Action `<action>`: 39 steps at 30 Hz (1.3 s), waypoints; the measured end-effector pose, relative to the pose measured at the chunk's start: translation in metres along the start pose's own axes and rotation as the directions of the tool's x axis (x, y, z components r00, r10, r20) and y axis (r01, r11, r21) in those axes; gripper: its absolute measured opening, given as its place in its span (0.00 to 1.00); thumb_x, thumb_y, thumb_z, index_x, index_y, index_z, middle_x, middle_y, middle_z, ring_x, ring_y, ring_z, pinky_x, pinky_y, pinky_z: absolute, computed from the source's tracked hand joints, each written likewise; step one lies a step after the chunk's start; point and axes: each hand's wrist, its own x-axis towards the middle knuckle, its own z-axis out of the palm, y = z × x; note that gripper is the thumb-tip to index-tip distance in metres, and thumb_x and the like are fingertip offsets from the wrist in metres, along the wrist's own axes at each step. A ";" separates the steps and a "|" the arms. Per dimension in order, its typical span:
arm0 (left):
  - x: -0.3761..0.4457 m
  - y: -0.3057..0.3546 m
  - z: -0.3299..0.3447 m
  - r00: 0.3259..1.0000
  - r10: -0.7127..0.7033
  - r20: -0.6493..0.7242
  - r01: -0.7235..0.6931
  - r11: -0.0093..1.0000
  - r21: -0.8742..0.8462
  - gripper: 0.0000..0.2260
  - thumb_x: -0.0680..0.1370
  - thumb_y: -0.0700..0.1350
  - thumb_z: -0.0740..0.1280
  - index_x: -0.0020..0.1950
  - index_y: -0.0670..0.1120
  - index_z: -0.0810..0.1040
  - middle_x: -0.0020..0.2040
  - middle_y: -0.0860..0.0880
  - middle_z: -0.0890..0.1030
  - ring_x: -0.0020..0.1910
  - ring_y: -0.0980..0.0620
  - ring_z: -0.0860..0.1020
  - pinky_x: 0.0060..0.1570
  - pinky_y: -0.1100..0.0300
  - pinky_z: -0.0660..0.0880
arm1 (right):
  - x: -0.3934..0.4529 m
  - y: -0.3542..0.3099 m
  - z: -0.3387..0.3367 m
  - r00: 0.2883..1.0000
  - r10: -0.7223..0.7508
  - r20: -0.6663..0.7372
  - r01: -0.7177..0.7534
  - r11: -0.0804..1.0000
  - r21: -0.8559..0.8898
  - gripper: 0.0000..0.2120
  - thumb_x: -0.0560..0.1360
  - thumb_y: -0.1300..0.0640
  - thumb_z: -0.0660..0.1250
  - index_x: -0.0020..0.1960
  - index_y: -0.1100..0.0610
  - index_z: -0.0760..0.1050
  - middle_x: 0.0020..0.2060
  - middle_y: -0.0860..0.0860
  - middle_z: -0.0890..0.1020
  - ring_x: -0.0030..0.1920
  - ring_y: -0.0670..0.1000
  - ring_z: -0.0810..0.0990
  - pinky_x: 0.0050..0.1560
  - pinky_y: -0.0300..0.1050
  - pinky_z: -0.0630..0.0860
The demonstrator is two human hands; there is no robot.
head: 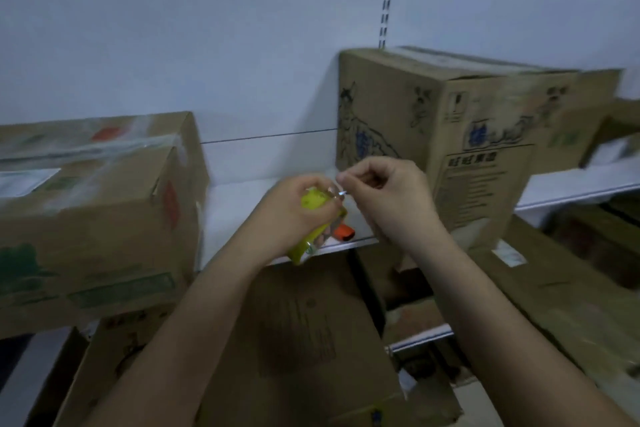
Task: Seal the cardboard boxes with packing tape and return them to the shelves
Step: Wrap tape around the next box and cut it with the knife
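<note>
2 bare arms reach up from the bottom of the frame and meet in the middle. The left hand (298, 208) is wrapped around a yellow tape dispenser (313, 224) with an orange part (344, 231) poking out on its lower right. The right hand (384, 191) sits just beside it, with its fingers pinched together at the top of the dispenser. It looks like it pinches the end of the clear tape, but the tape is too thin and blurry to see well.

Below the arms, at the bottom middle, lies a brown box (304, 333) on a lower shelf. More brown boxes (568, 291) sit at the lower right.

Behind the hands runs a white shelf (239, 204). At the left of the frame a cardboard box (93, 211) with green and red print stands on it, and shiny tape covers its top. At the upper right stands a taller box (446, 135) with blue drawings. The space between these 2 boxes is right behind the hands. A white wall (194, 52) fills the top.
</note>
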 end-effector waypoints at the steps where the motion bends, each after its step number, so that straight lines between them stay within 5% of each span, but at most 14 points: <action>1: 0.003 0.016 -0.001 0.999 0.052 0.012 -0.053 0.998 0.032 0.04 0.77 0.44 0.72 0.51 0.49 0.81 0.35 0.49 0.82 0.27 0.59 0.78 0.30 0.65 0.76 | -0.001 -0.012 -0.014 0.998 -0.021 -0.064 0.020 1.000 -0.017 0.07 0.74 0.55 0.74 0.37 0.53 0.82 0.29 0.46 0.82 0.31 0.44 0.78 0.33 0.40 0.73; 5: 0.018 0.083 -0.016 0.961 0.271 0.050 -0.274 0.960 0.060 0.34 0.69 0.59 0.75 0.73 0.57 0.68 0.37 0.54 0.81 0.32 0.57 0.80 0.35 0.63 0.76 | 0.004 -0.059 -0.074 0.975 -0.013 -0.223 0.060 0.978 0.202 0.09 0.74 0.60 0.74 0.34 0.57 0.82 0.27 0.49 0.79 0.29 0.46 0.72 0.31 0.38 0.68; 7: 0.027 0.114 -0.022 0.901 0.429 0.057 -0.431 0.878 0.209 0.40 0.65 0.66 0.72 0.75 0.60 0.66 0.41 0.61 0.77 0.39 0.61 0.76 0.43 0.66 0.72 | 0.011 -0.074 -0.102 0.964 0.010 -0.264 0.066 0.958 0.279 0.08 0.73 0.62 0.74 0.35 0.59 0.82 0.26 0.51 0.78 0.27 0.46 0.70 0.29 0.37 0.65; 9: 0.034 0.136 -0.029 0.856 0.509 0.092 -0.507 0.790 0.344 0.37 0.66 0.66 0.72 0.74 0.64 0.67 0.45 0.65 0.75 0.43 0.63 0.73 0.46 0.68 0.69 | 0.016 -0.078 -0.137 0.925 0.039 -0.378 0.083 0.950 0.301 0.05 0.72 0.61 0.75 0.37 0.59 0.83 0.28 0.51 0.80 0.28 0.46 0.71 0.28 0.36 0.67; 12: 0.036 0.139 -0.048 0.850 0.521 0.074 -0.478 0.706 0.523 0.31 0.69 0.65 0.72 0.71 0.69 0.69 0.50 0.66 0.77 0.44 0.61 0.74 0.48 0.58 0.75 | 0.019 -0.059 -0.209 0.798 0.170 -0.578 0.063 0.930 0.361 0.06 0.70 0.56 0.77 0.41 0.58 0.82 0.33 0.50 0.82 0.33 0.47 0.76 0.36 0.38 0.73; 15: 0.037 0.131 -0.053 0.879 0.473 0.059 -0.398 0.660 0.637 0.26 0.71 0.65 0.71 0.68 0.71 0.70 0.44 0.62 0.76 0.41 0.61 0.75 0.43 0.58 0.73 | 0.020 -0.027 -0.243 0.773 0.232 -0.591 -0.027 0.942 0.335 0.07 0.69 0.55 0.77 0.40 0.58 0.82 0.36 0.52 0.83 0.38 0.51 0.79 0.43 0.46 0.76; 17: 0.042 0.132 -0.043 0.869 0.491 0.062 -0.393 0.609 0.689 0.25 0.73 0.66 0.69 0.69 0.70 0.70 0.46 0.58 0.78 0.50 0.55 0.78 0.42 0.58 0.68 | 0.029 -0.014 -0.244 0.766 0.228 -0.601 -0.034 0.948 0.316 0.06 0.70 0.56 0.77 0.38 0.57 0.82 0.37 0.53 0.84 0.40 0.52 0.79 0.46 0.48 0.77; 21: 0.053 0.142 -0.031 0.852 0.520 0.052 -0.378 0.544 0.749 0.24 0.74 0.66 0.68 0.70 0.69 0.71 0.59 0.54 0.82 0.59 0.50 0.78 0.43 0.58 0.66 | 0.051 -0.004 -0.257 0.790 0.254 -0.558 -0.037 0.928 0.370 0.07 0.69 0.56 0.78 0.38 0.59 0.83 0.35 0.52 0.85 0.36 0.50 0.77 0.42 0.45 0.75; 33: 0.085 0.141 -0.002 0.900 0.427 0.086 -0.287 0.435 0.853 0.23 0.76 0.66 0.64 0.71 0.69 0.69 0.65 0.56 0.80 0.63 0.48 0.76 0.43 0.57 0.67 | 0.100 0.054 -0.276 0.911 0.340 -0.233 -0.197 0.856 0.479 0.04 0.76 0.59 0.71 0.45 0.61 0.81 0.32 0.48 0.80 0.30 0.42 0.70 0.29 0.31 0.69; 39: 0.097 0.141 -0.003 0.918 0.370 0.143 -0.305 0.426 0.852 0.21 0.76 0.67 0.62 0.70 0.72 0.67 0.55 0.54 0.83 0.48 0.49 0.76 0.38 0.56 0.65 | 0.103 0.074 -0.269 0.922 0.363 -0.139 -0.212 0.770 0.602 0.03 0.76 0.61 0.69 0.45 0.60 0.79 0.30 0.48 0.78 0.30 0.43 0.69 0.30 0.32 0.64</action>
